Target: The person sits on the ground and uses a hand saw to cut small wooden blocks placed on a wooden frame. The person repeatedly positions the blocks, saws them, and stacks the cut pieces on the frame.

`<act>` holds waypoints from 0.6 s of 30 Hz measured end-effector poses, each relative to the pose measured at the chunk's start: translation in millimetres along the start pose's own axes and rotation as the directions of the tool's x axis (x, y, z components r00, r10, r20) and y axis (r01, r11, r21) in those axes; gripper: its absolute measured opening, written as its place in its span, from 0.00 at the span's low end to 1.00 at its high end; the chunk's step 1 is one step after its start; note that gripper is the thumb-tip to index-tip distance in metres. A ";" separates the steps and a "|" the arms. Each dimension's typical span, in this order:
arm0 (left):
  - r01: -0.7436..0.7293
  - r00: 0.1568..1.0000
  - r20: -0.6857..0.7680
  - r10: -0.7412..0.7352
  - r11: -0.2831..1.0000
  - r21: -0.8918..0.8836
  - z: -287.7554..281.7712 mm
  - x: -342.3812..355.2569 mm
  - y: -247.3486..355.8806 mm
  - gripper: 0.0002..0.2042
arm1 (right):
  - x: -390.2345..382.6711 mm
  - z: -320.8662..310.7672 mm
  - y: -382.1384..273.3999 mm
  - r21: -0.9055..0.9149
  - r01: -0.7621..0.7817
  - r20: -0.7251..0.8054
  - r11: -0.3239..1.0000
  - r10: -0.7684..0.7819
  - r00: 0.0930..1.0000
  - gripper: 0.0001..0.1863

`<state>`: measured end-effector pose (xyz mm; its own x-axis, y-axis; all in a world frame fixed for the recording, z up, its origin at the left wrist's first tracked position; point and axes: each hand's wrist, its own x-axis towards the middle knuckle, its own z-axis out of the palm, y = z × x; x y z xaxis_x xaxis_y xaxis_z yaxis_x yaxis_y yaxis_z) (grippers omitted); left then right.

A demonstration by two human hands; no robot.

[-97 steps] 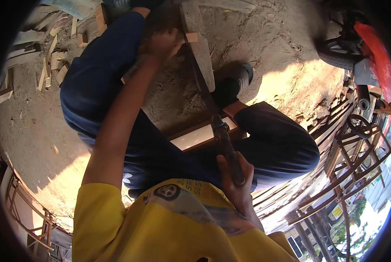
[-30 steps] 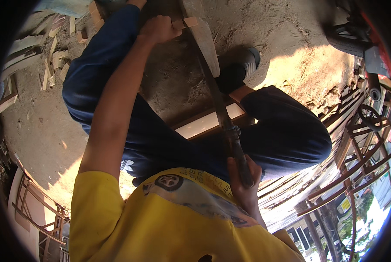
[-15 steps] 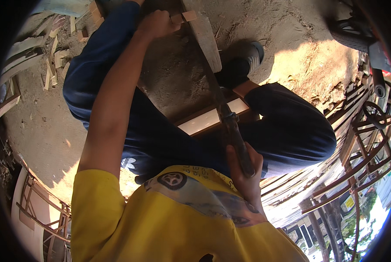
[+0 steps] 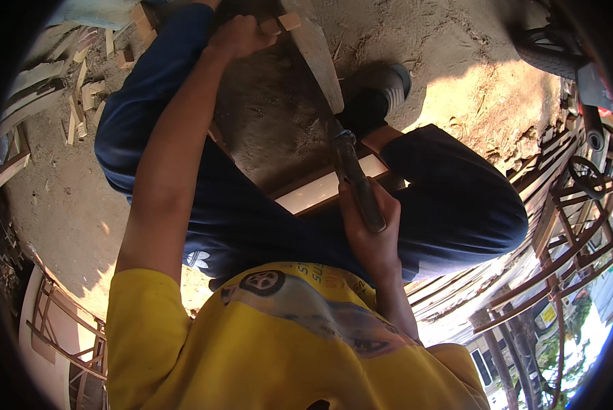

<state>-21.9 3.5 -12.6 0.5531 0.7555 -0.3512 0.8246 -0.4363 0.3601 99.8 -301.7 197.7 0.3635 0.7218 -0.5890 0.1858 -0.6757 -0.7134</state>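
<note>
My left hand point(image 4: 243, 37) is closed on a small wooden piece point(image 4: 289, 22) lying across the upper end of a weathered plank point(image 4: 316, 68). My right hand point(image 4: 365, 239) grips the dark handle point(image 4: 355, 183) of a long tool, apparently a saw, below the plank. Its dark blade point(image 4: 308, 80) runs along the plank's left edge toward the wooden piece; exactly where it meets the piece is too small to tell. My dark-trousered legs are spread either side of the plank, and a framed wooden board point(image 4: 320, 186) lies beneath the handle.
Wood offcuts point(image 4: 81, 102) are scattered over the dirt floor at left. At right are a black tyre point(image 4: 545, 51), lengths of timber and a metal frame with a wheel point(image 4: 587, 176). Another frame point(image 4: 67, 328) is at lower left.
My right hand and the tool's handle have moved forward, away from my body, along the plank's line. My left hand has shifted only slightly and still grips near the wooden piece.
</note>
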 end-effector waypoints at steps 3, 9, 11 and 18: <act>0.005 0.999 -0.036 -0.004 0.999 0.034 2.5 3.5 -4.2 0.24 | -47.5 -6.3 14.4 -0.097 0.180 -0.126 0.979 -0.192 0.973 0.05; -0.018 1.000 -0.006 0.018 1.000 -0.014 -0.1 5.0 -4.6 0.27 | -12.6 -7.3 -1.7 0.004 -0.053 -0.015 0.999 0.053 0.998 0.04; -0.034 0.999 0.003 0.034 0.999 0.005 1.8 3.6 -5.0 0.27 | -24.5 -13.3 -1.4 -0.001 -0.078 0.017 0.997 0.078 0.997 0.06; -0.049 0.999 0.015 0.049 0.998 -0.029 -0.6 9.5 -9.4 0.25 | -10.8 -20.4 3.2 0.029 -0.027 0.024 0.999 0.027 0.999 0.05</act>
<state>-24.5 15.1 -18.8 0.5945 0.7260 -0.3457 0.7930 -0.4579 0.4019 115.1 -314.8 209.5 0.3463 0.7070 -0.6167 0.1493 -0.6905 -0.7077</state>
